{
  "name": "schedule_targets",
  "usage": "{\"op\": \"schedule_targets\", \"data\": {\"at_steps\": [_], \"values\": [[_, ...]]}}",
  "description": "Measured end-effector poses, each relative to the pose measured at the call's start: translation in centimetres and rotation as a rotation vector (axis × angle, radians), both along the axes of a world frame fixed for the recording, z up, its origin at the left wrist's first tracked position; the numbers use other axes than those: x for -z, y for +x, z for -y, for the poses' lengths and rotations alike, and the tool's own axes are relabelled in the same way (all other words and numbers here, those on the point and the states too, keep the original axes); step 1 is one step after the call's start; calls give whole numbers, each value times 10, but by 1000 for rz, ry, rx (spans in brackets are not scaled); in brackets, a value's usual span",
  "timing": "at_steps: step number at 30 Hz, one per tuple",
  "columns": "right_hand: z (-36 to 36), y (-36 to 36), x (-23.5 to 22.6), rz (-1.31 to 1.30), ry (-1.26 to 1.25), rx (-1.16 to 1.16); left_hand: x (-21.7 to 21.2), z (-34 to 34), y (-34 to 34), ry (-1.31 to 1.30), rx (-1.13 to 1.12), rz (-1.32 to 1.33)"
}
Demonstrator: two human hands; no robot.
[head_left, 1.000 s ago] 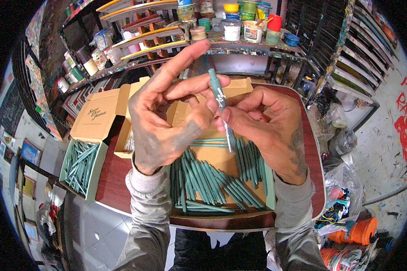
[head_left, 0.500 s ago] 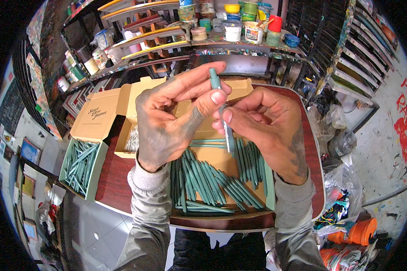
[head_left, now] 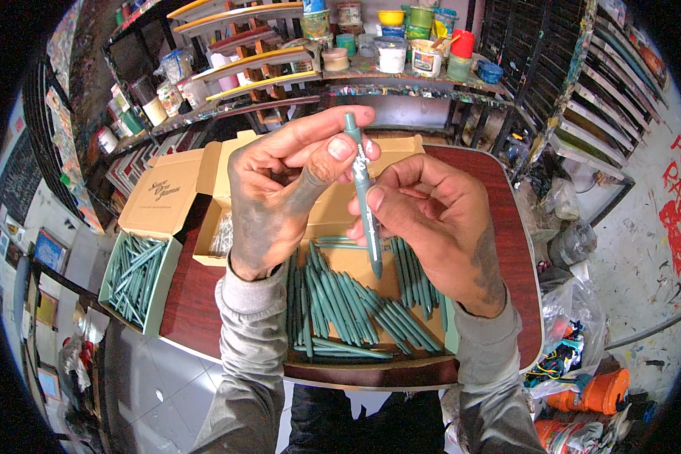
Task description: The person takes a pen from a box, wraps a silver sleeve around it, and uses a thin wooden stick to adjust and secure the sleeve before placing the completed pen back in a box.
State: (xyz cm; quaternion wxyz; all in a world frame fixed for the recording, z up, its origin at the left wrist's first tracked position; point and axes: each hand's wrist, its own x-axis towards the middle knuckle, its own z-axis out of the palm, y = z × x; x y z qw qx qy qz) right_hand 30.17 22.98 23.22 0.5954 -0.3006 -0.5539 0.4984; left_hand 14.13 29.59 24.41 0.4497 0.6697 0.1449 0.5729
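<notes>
A grey-green pen [head_left: 370,227] with white print stands nearly upright above the table, its dark tip downward. My left hand [head_left: 276,189] is closed on the pen's upper end, thumb in front and index finger by the top. Lower down, my right hand [head_left: 446,227] pinches the barrel between thumb and fingers. Beneath both hands is an open cardboard box [head_left: 452,333] with many similar pens [head_left: 340,303] laid in rows. My hands and sleeves hide parts of that box.
On the left, a second open box [head_left: 170,268] holds more pens. A smaller box [head_left: 204,246] beside it contains clear, thin pieces. The dark red table [head_left: 507,227] lies under them. Paint pots [head_left: 391,57] line the back shelf; an orange bucket [head_left: 594,392] stands at lower right.
The pen has shifted slightly left and turned, so more white print shows. Clear film seen around its lower part earlier is no longer evident there. Both hands keep their grip.
</notes>
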Motion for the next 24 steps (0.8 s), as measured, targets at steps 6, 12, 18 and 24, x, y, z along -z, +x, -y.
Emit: {"op": "schedule_targets", "data": {"at_steps": [6,12,18,24], "values": [[4,-5,-3,-4,-4,89,-2,-1,-5,-40,120,-1],[3,-12,-1,43,122,262,-5,14,3,107,-29,-51],[6,-14,-2,144,172,307,0,19,9,55,-104,68],[3,-20,5,82,153,265,-5,26,8,39,-157,64]]}}
